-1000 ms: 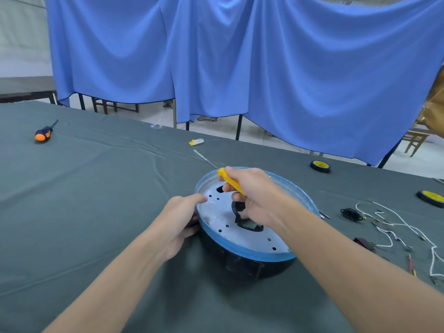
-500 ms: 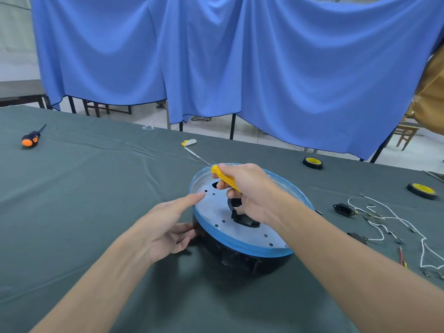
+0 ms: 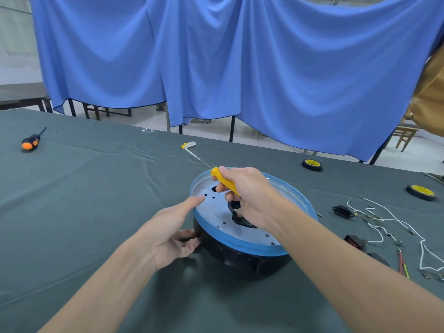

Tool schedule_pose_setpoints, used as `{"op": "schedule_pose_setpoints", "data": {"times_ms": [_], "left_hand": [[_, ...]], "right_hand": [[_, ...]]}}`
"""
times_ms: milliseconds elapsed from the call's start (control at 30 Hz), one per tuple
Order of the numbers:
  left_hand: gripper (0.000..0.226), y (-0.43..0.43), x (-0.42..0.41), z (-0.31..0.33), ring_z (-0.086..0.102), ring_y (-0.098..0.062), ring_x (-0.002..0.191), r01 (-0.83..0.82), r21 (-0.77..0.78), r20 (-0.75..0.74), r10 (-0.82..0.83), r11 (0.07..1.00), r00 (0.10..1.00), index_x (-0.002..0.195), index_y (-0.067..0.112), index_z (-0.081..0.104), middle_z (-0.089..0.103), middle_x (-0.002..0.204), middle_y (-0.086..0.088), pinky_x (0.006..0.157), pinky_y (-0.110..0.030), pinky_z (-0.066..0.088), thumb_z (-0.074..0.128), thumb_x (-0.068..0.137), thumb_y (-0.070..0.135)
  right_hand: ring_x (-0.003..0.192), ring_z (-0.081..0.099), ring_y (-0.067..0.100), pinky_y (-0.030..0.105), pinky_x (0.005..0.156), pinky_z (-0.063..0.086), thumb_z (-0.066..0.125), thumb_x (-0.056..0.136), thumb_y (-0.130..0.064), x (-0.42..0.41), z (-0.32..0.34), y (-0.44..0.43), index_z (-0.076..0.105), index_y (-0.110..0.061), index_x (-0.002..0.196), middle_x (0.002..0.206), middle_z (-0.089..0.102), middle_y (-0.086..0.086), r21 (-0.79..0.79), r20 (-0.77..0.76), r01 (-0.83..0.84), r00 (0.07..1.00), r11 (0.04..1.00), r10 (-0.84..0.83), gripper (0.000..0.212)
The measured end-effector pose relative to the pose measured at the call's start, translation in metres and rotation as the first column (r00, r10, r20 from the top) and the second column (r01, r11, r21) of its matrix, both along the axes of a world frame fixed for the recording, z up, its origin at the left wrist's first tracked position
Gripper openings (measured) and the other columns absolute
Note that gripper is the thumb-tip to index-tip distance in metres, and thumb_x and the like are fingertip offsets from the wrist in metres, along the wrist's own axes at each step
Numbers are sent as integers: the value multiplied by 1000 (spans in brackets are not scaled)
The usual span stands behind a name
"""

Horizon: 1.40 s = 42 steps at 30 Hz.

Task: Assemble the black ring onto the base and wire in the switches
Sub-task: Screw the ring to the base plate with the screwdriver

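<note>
Blue-rimmed silver metal base (image 3: 216,212) sits on black plastic ring (image 3: 240,258), mid-table. Right hand (image 3: 249,195) grips yellow-handled screwdriver (image 3: 224,181) over it. Left hand (image 3: 173,229) relaxed, thumb on rim, fingertips apparently touching ring. Black switches (image 3: 342,211), white wires (image 3: 384,220) at right on dark green cloth (image 3: 96,188); blue curtain (image 3: 240,68) behind.

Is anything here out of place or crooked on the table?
Mainly the base: its blue-rimmed plate seems to sit slanted on the black ring, not level. The yellow screwdriver in the right hand points away from the plate, at no hole. The left hand touches the rim and the ring's side.
</note>
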<state>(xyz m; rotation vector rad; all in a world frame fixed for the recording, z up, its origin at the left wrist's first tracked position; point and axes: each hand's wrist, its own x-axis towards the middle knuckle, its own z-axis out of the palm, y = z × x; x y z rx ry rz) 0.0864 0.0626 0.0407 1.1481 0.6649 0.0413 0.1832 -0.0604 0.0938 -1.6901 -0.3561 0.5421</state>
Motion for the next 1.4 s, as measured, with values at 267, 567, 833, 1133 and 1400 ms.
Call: {"op": "schedule_pose_setpoints", "data": {"times_ms": [267,567,833,1133,1400], "left_hand": [[30,-2,-3,3,64,-28,52,10,64,-78,-5,998,997,92,30,68,68,66,-8,53,-26,32,79,71,48],[26,-8,-2,2,63,-31,58,15,49,-3,-14,999,1000,94,26,70,71,70,-12,69,-38,57,80,74,39],[33,-29,7,-4,37,-27,62,-110,164,28,107,980,994,89,16,66,55,61,-4,61,-32,48,42,81,-3],[34,-34,3,12,53,-22,51,-202,133,16,202,970,979,87,19,65,62,56,-1,47,-26,47,40,82,-5],[29,-14,-4,9,52,-34,64,-110,185,-138,137,977,981,92,13,56,56,88,-18,61,-52,46,42,82,-10]], "right_hand": [[58,41,13,27,61,32,55,95,-35,-2,-3,0,73,-15,95,64,61,-4,28,-13,7,1000,1000,-7,27],[62,53,13,33,73,42,57,93,-34,4,-3,-5,70,-18,89,61,62,-7,62,-28,235,972,970,-234,21],[49,45,11,23,58,49,56,96,-28,15,-3,-36,69,-8,98,70,61,0,192,-111,397,917,897,-382,24],[50,43,12,23,54,50,57,96,-28,1,-6,-48,71,-10,92,69,60,1,218,-124,387,922,896,-368,23],[47,42,12,22,50,49,60,93,-27,-13,-2,-56,72,-10,89,69,60,2,245,-131,383,924,891,-360,21]]}}
